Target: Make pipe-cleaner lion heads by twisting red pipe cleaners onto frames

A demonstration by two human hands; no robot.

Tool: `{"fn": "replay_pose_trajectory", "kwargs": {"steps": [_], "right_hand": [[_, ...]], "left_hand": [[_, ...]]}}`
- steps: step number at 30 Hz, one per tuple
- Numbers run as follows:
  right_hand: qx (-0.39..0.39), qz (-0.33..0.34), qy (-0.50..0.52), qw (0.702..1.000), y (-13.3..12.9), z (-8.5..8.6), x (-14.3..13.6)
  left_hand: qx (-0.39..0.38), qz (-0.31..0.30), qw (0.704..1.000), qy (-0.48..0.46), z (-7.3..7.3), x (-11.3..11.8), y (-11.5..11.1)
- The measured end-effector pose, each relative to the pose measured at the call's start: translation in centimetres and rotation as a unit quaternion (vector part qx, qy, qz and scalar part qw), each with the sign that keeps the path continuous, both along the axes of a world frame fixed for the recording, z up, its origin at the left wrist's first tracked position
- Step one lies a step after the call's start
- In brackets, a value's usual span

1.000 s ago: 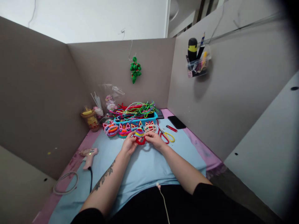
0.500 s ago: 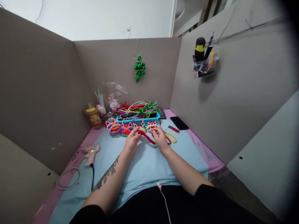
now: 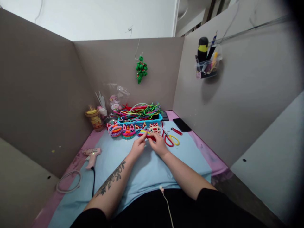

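Over the middle of the blue cloth (image 3: 147, 167), my left hand (image 3: 139, 145) and my right hand (image 3: 157, 144) are close together. Between them is a red fuzzy strip (image 3: 151, 137) with a striped yellow and blue part at its left. My left thumb and fingers pinch the strip's left end. The fingers of my right hand are closed on its right part and hide some of it. Just beyond stand colourful fuzzy animal heads, among them a pink and orange one (image 3: 114, 129), a pink and teal one (image 3: 128, 131) and a cream and red one (image 3: 155, 128).
A blue basket (image 3: 142, 122) of fuzzy stems stands behind the heads. Scissors (image 3: 169, 141), a red cutter (image 3: 176, 131) and a phone (image 3: 181, 125) lie right. A pink glue gun (image 3: 93, 157) and a cup (image 3: 95, 119) are left. Grey partitions (image 3: 128, 69) surround the table.
My right hand has moved left and closer to my left hand. The red strip, which hung down between the hands, is now mostly covered by my right fingers. The scissors show more fully.
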State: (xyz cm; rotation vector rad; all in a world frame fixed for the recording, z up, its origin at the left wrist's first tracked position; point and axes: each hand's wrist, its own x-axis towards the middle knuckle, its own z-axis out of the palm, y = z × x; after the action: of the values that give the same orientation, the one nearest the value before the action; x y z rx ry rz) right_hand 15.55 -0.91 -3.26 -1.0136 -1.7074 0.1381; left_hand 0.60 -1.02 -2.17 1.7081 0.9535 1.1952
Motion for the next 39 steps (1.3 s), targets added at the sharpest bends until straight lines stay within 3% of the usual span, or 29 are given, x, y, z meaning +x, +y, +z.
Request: {"fn": "replay_pose_trajectory", "kwargs": {"steps": [5, 12, 16, 27, 39], "right_hand": [[-0.028, 0.004, 0.008, 1.000, -0.12, 0.19, 0.07], [-0.032, 0.015, -0.013, 0.999, -0.26, 0.23, 0.15], [-0.022, 0.032, -0.032, 0.999, -0.53, 0.38, -0.08], [-0.049, 0.012, -0.040, 0.998, -0.27, -0.17, -0.26], [0.013, 0.012, -0.126, 0.992, -0.58, 0.12, -0.46]], "left_hand": [[0.008, 0.016, 0.999, 0.033, -0.01, 0.22, -0.31], [-0.087, -0.020, 0.983, -0.160, 0.11, 0.51, 0.15], [-0.145, 0.000, 0.968, -0.205, 0.25, 0.22, 0.19], [-0.094, 0.057, 0.984, -0.139, 0.38, 0.33, 0.20], [-0.084, 0.080, 0.981, -0.155, 0.45, 0.70, -0.25]]}}
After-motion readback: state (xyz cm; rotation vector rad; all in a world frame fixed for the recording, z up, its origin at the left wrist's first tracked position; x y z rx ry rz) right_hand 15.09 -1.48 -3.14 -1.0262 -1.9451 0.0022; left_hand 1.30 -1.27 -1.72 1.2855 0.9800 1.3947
